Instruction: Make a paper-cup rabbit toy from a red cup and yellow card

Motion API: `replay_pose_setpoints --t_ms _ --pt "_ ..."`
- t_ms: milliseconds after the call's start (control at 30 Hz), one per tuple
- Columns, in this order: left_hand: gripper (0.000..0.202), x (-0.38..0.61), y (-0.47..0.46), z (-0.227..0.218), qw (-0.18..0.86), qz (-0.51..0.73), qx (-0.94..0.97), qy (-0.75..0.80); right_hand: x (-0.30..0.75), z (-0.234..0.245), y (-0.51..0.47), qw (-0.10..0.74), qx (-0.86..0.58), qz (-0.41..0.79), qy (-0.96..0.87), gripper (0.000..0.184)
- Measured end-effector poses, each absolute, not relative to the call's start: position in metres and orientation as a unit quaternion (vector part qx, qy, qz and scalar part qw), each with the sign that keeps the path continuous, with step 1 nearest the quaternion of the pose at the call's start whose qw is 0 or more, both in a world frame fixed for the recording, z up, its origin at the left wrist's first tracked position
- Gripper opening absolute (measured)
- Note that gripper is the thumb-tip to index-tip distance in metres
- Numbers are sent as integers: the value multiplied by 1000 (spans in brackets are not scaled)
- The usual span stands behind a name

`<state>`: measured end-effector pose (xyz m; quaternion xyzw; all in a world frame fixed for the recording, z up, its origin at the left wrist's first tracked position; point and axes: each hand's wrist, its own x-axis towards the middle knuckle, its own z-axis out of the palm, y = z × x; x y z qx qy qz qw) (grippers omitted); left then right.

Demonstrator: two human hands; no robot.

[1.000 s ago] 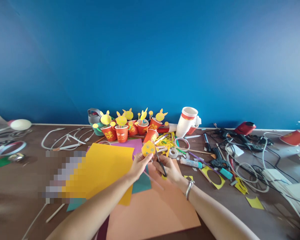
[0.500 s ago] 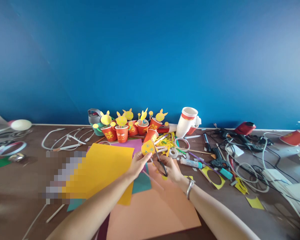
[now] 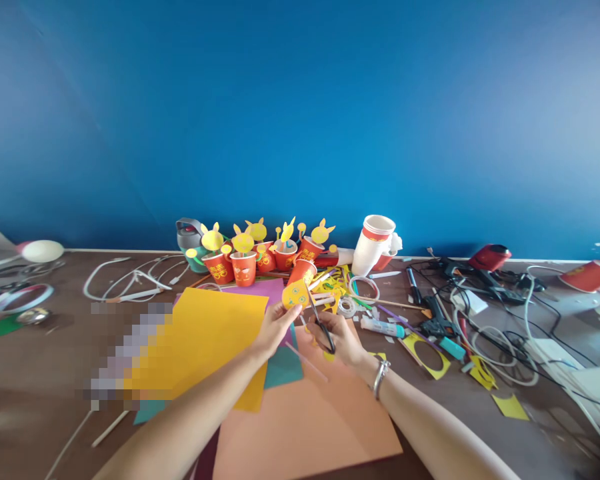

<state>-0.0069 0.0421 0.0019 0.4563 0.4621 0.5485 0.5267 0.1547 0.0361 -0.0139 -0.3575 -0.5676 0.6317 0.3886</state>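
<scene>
Between the fingers of my left hand [image 3: 276, 328] is a small yellow paper piece [image 3: 295, 293] with drawn markings. My right hand [image 3: 341, 335], with a bracelet at the wrist, grips black-handled scissors [image 3: 324, 333]. Their blades point up and left, against the right edge of the yellow piece. Both hands are above a peach paper sheet [image 3: 305, 427] and a teal paper piece [image 3: 284, 367]. A large yellow sheet [image 3: 210, 340] lies to the left of my left hand. Just behind the yellow piece, a red paper cup [image 3: 303, 270] is tilted.
Red cups with yellow paper figures [image 3: 243, 267] line the wall, beside a stack of white cups [image 3: 373, 247]. Yellow scraps [image 3: 337, 283], a tape roll [image 3: 347, 307] and a glue tube [image 3: 383, 327] lie to the right. Farther right are a glue gun [image 3: 437, 320] and tangled cables [image 3: 510, 347].
The yellow paper piece has tilted slightly against the scissor blades. Both hands stay in nearly the same place.
</scene>
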Motion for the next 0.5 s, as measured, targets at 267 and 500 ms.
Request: replay_pose_setpoints --t_ms 267,500 --pt "34 -9 44 -2 514 556 447 475 155 -12 36 384 -360 631 -570 25" --pt "34 -8 43 1 514 567 438 472 154 -7 35 383 -367 628 -569 25"
